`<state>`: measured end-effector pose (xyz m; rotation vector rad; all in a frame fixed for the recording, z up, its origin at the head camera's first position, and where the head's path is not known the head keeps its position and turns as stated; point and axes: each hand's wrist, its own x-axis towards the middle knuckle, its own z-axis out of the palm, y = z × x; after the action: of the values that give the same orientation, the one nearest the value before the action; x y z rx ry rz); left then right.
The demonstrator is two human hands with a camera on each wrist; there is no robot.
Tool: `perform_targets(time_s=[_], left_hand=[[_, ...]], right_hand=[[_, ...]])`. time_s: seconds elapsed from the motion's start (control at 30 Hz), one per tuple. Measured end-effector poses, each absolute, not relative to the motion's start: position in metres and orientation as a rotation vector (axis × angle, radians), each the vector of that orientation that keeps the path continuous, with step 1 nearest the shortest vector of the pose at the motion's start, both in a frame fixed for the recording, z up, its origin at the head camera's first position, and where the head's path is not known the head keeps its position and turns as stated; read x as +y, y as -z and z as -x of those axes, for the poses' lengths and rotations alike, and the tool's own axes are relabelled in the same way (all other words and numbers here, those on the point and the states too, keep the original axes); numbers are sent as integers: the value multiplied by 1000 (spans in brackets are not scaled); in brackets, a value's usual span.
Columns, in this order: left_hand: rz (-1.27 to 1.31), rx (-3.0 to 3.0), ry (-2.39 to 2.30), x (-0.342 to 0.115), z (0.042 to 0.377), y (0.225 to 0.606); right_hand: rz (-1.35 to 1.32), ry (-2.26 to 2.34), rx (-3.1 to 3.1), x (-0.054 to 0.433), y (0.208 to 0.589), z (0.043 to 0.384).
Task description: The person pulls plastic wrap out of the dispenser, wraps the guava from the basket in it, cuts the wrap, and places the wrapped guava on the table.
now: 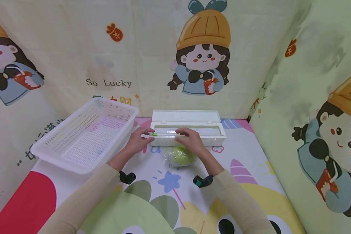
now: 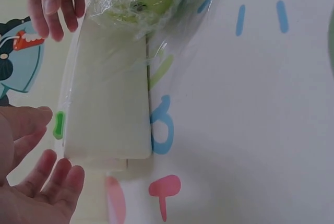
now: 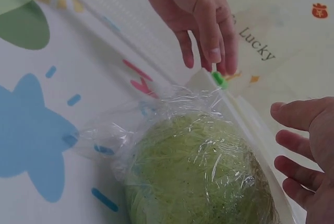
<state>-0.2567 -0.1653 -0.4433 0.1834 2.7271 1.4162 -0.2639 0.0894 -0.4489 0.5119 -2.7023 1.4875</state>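
Note:
A long white cling film dispenser (image 1: pixel 163 140) stands at the back of the table, its lid (image 1: pixel 185 116) raised. At its left end sits a small green slide cutter (image 2: pixel 59 125). My left hand (image 1: pixel 138 141) is beside that cutter, thumb and fingers apart with nothing held between them. Over the dispenser's front middle hovers my right hand (image 1: pixel 190 139), fingers spread and slightly bent, holding nothing. Below it, against the dispenser's front, lies a round green fruit or vegetable (image 3: pixel 193 166) in clear cling film (image 3: pixel 112 130); its exact kind is unclear.
A white perforated plastic basket (image 1: pixel 84 167) stands to the left of the dispenser. The table has a printed cartoon cloth (image 1: pixel 152 188). Patterned fabric walls (image 1: pixel 152 65) rise behind and at both sides.

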Motion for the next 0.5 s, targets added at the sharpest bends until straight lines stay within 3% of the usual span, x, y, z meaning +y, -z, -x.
perform_targets(time_s=[0.5], left_hand=[[-173, 2798, -1405, -164, 264, 455]], right_hand=[[-547, -1379, -2757, 71, 454, 275]])
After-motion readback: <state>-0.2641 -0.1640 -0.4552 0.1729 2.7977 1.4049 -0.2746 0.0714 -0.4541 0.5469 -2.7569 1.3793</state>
